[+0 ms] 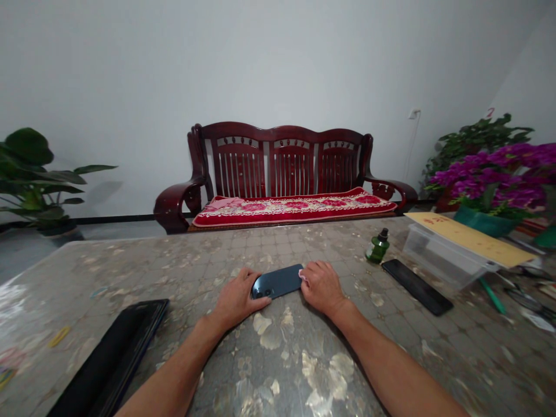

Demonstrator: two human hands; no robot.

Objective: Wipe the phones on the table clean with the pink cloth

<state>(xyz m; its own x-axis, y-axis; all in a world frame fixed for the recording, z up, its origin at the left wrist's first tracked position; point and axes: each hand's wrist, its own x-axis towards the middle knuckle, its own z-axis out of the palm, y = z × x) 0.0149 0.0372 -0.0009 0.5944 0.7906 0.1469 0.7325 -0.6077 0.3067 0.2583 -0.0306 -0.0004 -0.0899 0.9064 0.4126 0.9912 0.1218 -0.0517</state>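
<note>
A dark blue smartphone (280, 282) lies on the patterned table cover, its back with the camera lenses facing up. My left hand (238, 295) grips its left end, the thumb along the near edge and the fingers at the far side. Curled at the phone's right end is my right hand (321, 285), pinching a small pale pink piece of cloth or tissue (301, 273) against the phone. Most of that piece is hidden under the fingers.
To the right stand a green spray bottle (377, 246), a black phone (417, 286) and a clear plastic box (447, 258) with a yellow envelope (469, 234) on top. A black case (113, 353) lies at left. Beyond the table (186, 255) is a wooden bench (286, 162).
</note>
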